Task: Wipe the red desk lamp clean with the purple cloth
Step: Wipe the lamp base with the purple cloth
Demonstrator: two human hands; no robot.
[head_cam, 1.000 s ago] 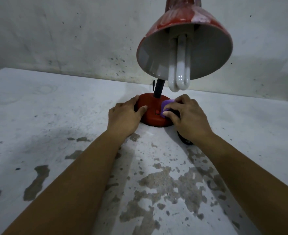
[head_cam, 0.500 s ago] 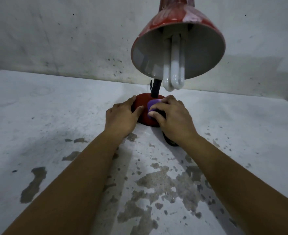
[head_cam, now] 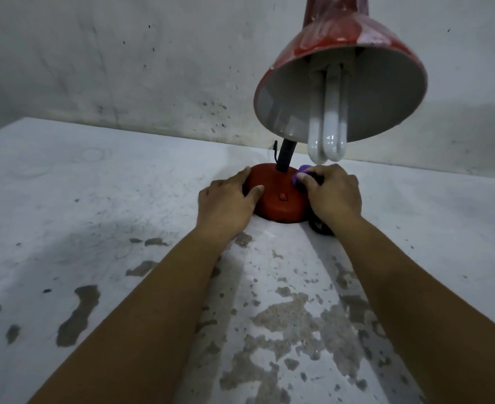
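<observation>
The red desk lamp stands on the table, its round red base [head_cam: 278, 196] at centre with a black neck [head_cam: 285, 156] rising from it. Its red shade [head_cam: 339, 83] hangs at upper right, a white tube bulb [head_cam: 328, 126] pointing down out of it. My left hand [head_cam: 226, 202] rests against the base's left side, thumb lying on its top. My right hand [head_cam: 332, 193] grips the bunched purple cloth [head_cam: 301, 174] and presses it on the base's right rear, close to the neck. Most of the cloth is hidden under my fingers.
The white table [head_cam: 94, 205] has worn, chipped paint patches near me. A stained white wall [head_cam: 153, 68] stands right behind the lamp. A dark object [head_cam: 320, 225] lies under my right wrist beside the base.
My right hand has slid the cloth from the front of the base's top round to its right rear, uncovering the switch. My left hand has kept its place on the base.
</observation>
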